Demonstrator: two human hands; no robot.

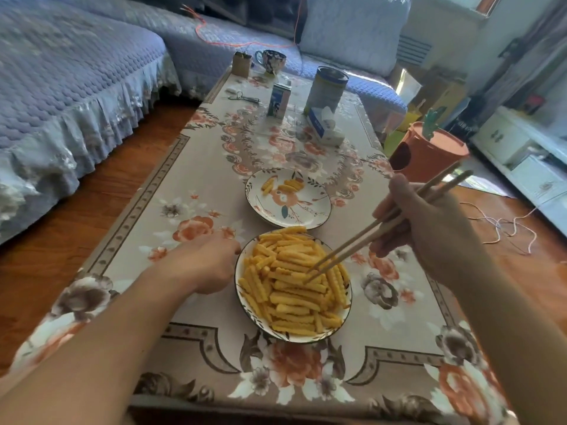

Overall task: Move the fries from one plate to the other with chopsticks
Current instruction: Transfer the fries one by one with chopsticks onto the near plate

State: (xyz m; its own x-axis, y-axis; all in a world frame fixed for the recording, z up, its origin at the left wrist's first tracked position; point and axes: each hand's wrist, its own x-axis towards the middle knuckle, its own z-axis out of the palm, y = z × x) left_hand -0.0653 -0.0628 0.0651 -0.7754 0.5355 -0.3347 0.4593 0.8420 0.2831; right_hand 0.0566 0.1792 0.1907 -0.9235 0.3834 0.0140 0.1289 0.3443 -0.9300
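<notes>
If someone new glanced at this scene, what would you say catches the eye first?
Probably the heap of yellow fries on the near plate, with the chopsticks held by the right hand dipping into it. Next, the left hand at that plate's left rim, and the far plate holding only a few fries.

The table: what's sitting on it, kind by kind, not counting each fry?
Plates: 2, near plate, far plate
Mug: 1
Tin can: 1
Cartons: 2, milk carton, brown box
Tissue pack: 1
Scissors: 1
Total: 8

Left hand (204, 265) lay knuckles-up, forearm stretched forward; right hand (429, 228) was raised, fingers curled, pinching the chopsticks (383, 225).
</notes>
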